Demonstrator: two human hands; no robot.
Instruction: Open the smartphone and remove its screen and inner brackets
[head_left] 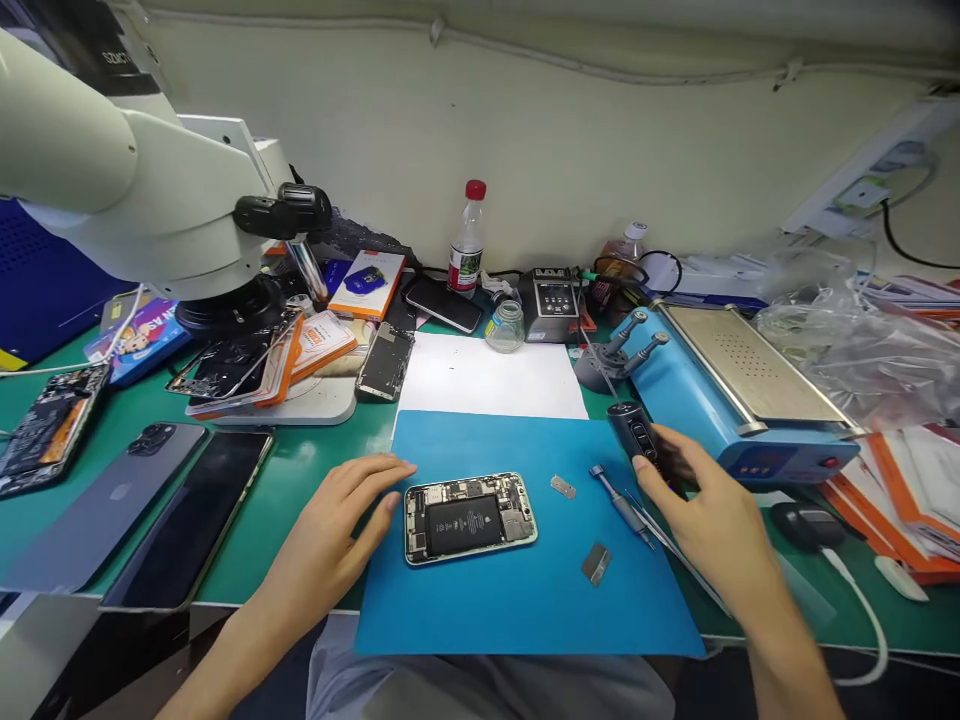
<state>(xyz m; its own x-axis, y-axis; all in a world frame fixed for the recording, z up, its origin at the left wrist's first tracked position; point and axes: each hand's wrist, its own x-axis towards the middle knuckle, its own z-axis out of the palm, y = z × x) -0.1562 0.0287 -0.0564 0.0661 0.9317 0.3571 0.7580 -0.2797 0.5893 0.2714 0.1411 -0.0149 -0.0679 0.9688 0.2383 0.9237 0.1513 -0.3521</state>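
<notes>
An opened phone (471, 518) lies face up on the blue mat (480, 610), its battery and boards exposed. Beside its left end rests my left hand (352, 525), fingers stretched out, holding nothing. At the mat's right edge my right hand (697, 500) is wrapped around a black electric hand tool (634, 435) with buttons and a thin shaft pointing away from me. Just under that hand lie a small screwdriver (624, 507) and what look like metal tweezers (686, 562). Between phone and tools are a small metal plate (562, 487) and a dark grey flat piece (597, 564).
A microscope (157, 190) overhangs the left side, above phones and boxes. White paper (491, 375), a glass jar (505, 328), a bottle (466, 245) and a black control unit (553, 305) stand behind the mat. On the right sits a blue heating plate (697, 400).
</notes>
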